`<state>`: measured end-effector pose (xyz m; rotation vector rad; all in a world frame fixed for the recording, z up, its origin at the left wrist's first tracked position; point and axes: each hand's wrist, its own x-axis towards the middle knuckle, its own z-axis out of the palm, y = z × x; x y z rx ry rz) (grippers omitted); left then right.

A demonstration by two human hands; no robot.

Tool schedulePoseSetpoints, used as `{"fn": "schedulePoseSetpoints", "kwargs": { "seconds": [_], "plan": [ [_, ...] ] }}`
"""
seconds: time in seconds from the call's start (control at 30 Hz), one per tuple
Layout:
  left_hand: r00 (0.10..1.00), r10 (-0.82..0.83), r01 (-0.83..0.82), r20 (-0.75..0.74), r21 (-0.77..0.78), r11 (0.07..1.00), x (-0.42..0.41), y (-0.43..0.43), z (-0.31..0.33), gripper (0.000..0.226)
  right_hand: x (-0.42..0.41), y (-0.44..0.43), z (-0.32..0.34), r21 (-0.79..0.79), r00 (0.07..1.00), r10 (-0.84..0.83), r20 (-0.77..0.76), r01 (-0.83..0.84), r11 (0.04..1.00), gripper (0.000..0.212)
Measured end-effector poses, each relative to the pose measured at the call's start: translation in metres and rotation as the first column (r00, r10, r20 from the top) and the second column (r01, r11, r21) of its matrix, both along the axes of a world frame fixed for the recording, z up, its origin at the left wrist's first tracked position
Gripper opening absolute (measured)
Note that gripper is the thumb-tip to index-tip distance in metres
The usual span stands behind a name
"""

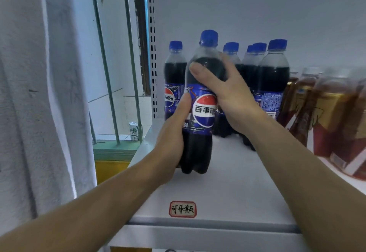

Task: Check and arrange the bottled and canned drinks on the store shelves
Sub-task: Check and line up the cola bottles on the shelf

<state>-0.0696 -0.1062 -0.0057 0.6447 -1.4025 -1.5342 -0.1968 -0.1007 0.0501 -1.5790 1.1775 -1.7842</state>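
Both hands wrap one cola bottle [200,105] at shelf [227,182] front, left hand [174,132] low, right hand [227,95] at shoulder, other bottles [263,77] at 1 o'clock; a careless set-down could topple them.

Holding one cola bottle [204,111] upright over the left end of the white shelf [227,192], blue cap on, logo facing out. Gripping its lower half with the left hand [170,142], wrapping the right hand [227,93] round its shoulder. Right behind it, a bunch of other cola bottles [274,79], all capped. Off to the right, amber drink bottles [324,113], kinda blurry. Near the shelf's front edge, a handwritten red-bordered label [182,209].
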Motion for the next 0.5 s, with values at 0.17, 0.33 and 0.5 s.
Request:
{"fn": "schedulePoseSetpoints", "kwargs": {
  "seconds": [0.17, 0.33, 0.5],
  "plan": [
    [0.979, -0.189, 0.201, -0.076, 0.190, 0.961, 0.012, -0.002, 0.006, 0.068, -0.002, -0.001, -0.001, 0.057, 0.995, 0.087, 0.047, -0.090, 0.994, 0.064],
    [1.000, -0.018, 0.020, -0.013, 0.120, 0.993, 0.002, 0.001, 0.006, 0.075, 0.003, 0.004, 0.002, -0.096, 0.997, -0.079, -0.013, 0.077, 0.992, 0.062],
    [0.999, -0.024, 0.019, 0.032, 0.140, 0.990, 0.007, -0.007, 0.004, 0.060, 0.000, -0.002, -0.001, 0.039, 0.997, 0.080, 0.020, -0.081, 0.996, 0.060]
  ]
}}
